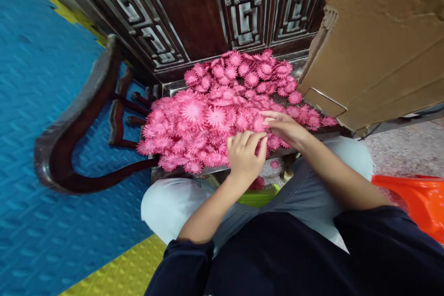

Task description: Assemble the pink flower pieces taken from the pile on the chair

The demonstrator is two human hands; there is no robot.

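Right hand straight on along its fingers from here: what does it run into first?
The right hand would most likely meet the heaped pink flower pieces right by its fingertips; whether it is touching any now is hard to judge from this view.

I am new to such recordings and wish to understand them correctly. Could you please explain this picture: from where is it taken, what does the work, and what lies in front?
There is no machine here, only a person's left hand and right hand, both bare. The one picture comes from a camera worn on that person's head, looking forward and down, so the lap appears below. In front, a heap of pink flower-shaped pieces lies on the seat of a dark wooden chair with a carved back. A large piece of cardboard stands to the right. Both hands are at the heap's near right side, fingers bent; whether either one grips a piece is not clear.
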